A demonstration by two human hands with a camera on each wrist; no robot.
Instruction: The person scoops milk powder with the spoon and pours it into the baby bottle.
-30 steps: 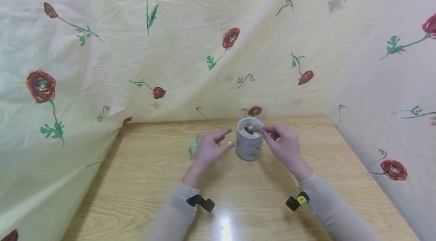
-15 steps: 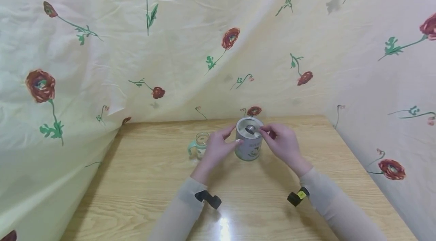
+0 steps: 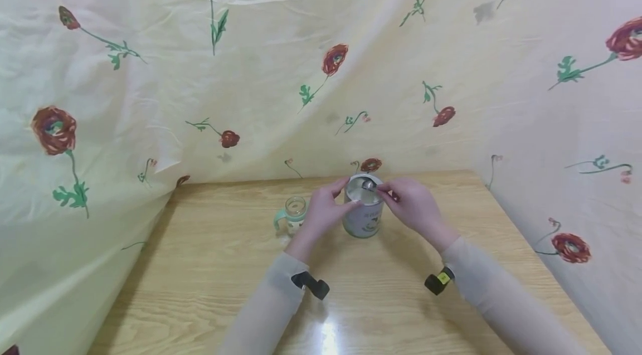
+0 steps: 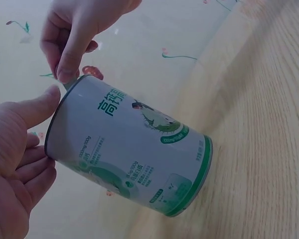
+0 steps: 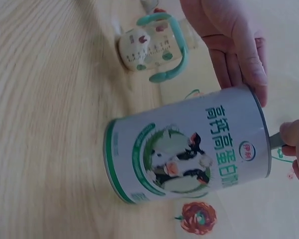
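Observation:
A white milk powder can (image 3: 362,222) with green print and a cow picture stands open on the table. My left hand (image 3: 326,209) holds its upper left side, thumb at the near rim and fingers round the far side. My right hand (image 3: 412,205) pinches the handle of a metal spoon (image 3: 368,184), whose bowl shows inside the can's mouth. In the right wrist view, the spoon handle (image 5: 276,141) sticks out over the rim between thumb and fingers. The can's inside is hidden from both wrist views.
Left of the can, partly behind my left hand, stands a clear lidless bottle (image 3: 296,208) with turquoise handles and measuring marks. A flower-patterned cloth (image 3: 271,82) hangs behind and beside the wooden table (image 3: 220,266).
My left hand has moved right from beside the can to hold its rim. The spoon bowl has shifted toward the far side of the can's mouth, still pinched by my right hand.

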